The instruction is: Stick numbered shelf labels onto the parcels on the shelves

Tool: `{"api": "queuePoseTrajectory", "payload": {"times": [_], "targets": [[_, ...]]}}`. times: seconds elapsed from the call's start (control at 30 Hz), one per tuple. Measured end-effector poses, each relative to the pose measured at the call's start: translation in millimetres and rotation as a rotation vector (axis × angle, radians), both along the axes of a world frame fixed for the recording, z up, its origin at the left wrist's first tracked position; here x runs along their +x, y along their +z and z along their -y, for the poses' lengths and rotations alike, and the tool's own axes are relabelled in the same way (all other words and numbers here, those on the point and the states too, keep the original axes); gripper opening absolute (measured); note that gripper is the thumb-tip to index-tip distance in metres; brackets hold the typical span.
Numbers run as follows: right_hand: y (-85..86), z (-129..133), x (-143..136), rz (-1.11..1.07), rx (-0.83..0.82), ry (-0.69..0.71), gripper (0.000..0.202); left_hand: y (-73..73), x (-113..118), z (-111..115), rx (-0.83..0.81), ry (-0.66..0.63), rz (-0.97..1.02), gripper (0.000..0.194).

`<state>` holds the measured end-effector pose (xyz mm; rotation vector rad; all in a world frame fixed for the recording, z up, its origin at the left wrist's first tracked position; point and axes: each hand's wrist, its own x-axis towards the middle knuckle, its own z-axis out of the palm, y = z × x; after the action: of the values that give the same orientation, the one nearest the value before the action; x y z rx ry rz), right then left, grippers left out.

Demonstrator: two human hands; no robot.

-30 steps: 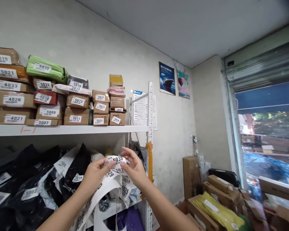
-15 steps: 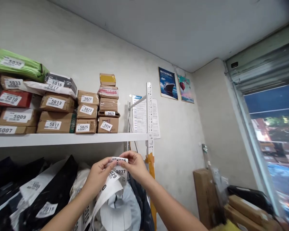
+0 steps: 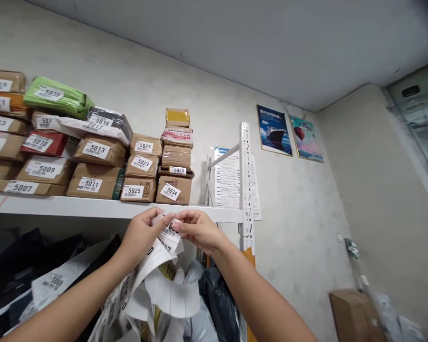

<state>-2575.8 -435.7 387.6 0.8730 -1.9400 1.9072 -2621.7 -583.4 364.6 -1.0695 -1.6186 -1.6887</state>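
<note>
Just below the front edge of the white shelf point(image 3: 185, 211), both my hands are on a strip of printed number labels point(image 3: 170, 232). My left hand point(image 3: 139, 237) pinches the strip between thumb and fingers. Beside it, my right hand point(image 3: 199, 232) is closed with thumb and finger on the right edge of the top label. Fingers cover part of its number. The rest of the strip point(image 3: 180, 297) curls and hangs below my hands. Above stands a stack with a 5034 box point(image 3: 174, 190) at its base; the upper parcels point(image 3: 176, 156) show no number label.
Other numbered cardboard boxes point(image 3: 96, 151) and a green parcel point(image 3: 57, 97) are stacked to the left. Bagged parcels point(image 3: 53, 285) fill the lower shelf. A perforated white post point(image 3: 245, 190) rises at the shelf's right end, and a tall carton point(image 3: 351, 316) stands at lower right.
My view has turned left, so shelf and posters sit further right and more boxes show at left. The top label has tilted between my fingers, and its number is now partly covered.
</note>
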Motion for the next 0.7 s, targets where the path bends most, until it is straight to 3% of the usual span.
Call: {"api": "queuePoseTrajectory", "payload": {"times": [0.17,0.4,0.47,0.57,0.7], "targets": [[38.3,17,-8,-0.375,0.114,-0.307,0.015,25.6,-8,21,-0.05,0.073,0.005,0.037],[112.1,34,-35,-0.786,0.088,-0.592,0.003,47.0,-16,28,0.069,-0.121,0.188,0.043],[139.3,30,-47,-0.86,0.083,-0.734,0.007,48.8,-17,29,0.082,-0.193,0.242,0.045],[172.8,19,-63,-0.85,0.22,-0.945,0.011,45.9,-19,30,0.105,-0.342,0.31,0.047],[185.5,14,-74,-0.846,0.392,-1.056,0.003,35.9,-21,32,0.135,-0.45,0.355,0.044]]}}
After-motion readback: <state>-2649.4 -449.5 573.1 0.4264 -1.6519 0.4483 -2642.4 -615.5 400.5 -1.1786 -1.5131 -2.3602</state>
